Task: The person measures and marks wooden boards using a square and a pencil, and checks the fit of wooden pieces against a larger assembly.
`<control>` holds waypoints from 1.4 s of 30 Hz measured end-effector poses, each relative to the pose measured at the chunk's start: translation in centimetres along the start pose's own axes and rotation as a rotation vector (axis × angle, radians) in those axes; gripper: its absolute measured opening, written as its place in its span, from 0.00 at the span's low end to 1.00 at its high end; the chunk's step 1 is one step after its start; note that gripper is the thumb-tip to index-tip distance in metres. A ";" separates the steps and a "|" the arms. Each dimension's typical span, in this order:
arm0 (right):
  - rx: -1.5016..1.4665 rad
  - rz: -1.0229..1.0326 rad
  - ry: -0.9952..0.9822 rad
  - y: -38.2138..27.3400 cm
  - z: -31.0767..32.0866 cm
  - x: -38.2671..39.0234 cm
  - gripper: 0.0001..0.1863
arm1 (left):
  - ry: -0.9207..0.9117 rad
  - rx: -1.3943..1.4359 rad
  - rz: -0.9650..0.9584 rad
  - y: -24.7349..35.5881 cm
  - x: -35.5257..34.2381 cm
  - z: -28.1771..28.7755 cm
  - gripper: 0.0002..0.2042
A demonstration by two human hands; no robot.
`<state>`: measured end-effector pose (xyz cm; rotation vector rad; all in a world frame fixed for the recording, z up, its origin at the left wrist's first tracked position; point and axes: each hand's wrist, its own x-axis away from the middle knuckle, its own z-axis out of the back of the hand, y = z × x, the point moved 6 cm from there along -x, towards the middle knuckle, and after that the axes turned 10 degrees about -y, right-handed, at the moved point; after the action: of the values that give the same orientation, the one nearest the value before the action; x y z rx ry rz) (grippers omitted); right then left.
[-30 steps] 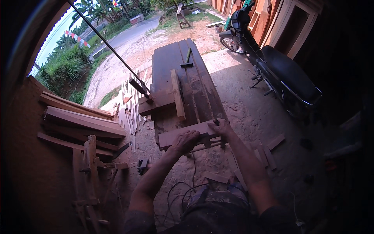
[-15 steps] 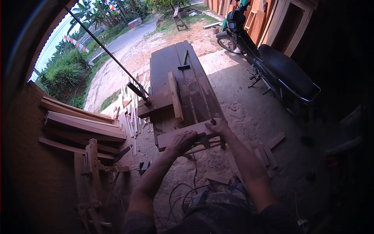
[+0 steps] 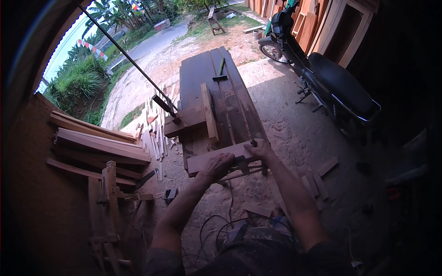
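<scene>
A pale wooden board lies crosswise at the near end of the workbench. My left hand is closed over the middle of its near edge. At the board's right end, my right hand is closed, its thumb towards the board. A small dark tool end shows at its fingers; the rest is hidden by the hand. Between my hands a dark, angular piece sits against the board's near edge, too shadowed to name. Beyond the board, a narrow wooden batten lies lengthwise on the bench.
A green-handled hammer lies on the bench's far part. A wooden block is at the bench's left side, by a long dark bar. Stacked planks stand left, a motorcycle right. Cables and offcuts litter the floor.
The view has shifted slightly, so the bench sits a little further right. My hands keep nearly the same places on the board.
</scene>
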<state>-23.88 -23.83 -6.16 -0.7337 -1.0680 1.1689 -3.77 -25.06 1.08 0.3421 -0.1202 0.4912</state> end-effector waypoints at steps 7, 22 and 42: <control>0.077 0.011 0.013 -0.4 0.3 0.4 0.30 | -0.073 -0.033 0.014 0.3 -0.2 0.2 0.07; 0.027 0.032 0.041 0.4 0.0 -0.1 0.27 | 0.000 -0.069 0.024 0.2 -0.1 -0.4 0.08; -0.537 -0.089 0.316 5.6 -3.3 14.4 0.17 | -0.091 -0.065 0.016 0.1 -0.4 -0.3 0.09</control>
<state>-22.36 -8.26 -8.42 -1.2297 -1.1384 0.6568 -4.19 -25.09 0.74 0.3006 -0.2271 0.4863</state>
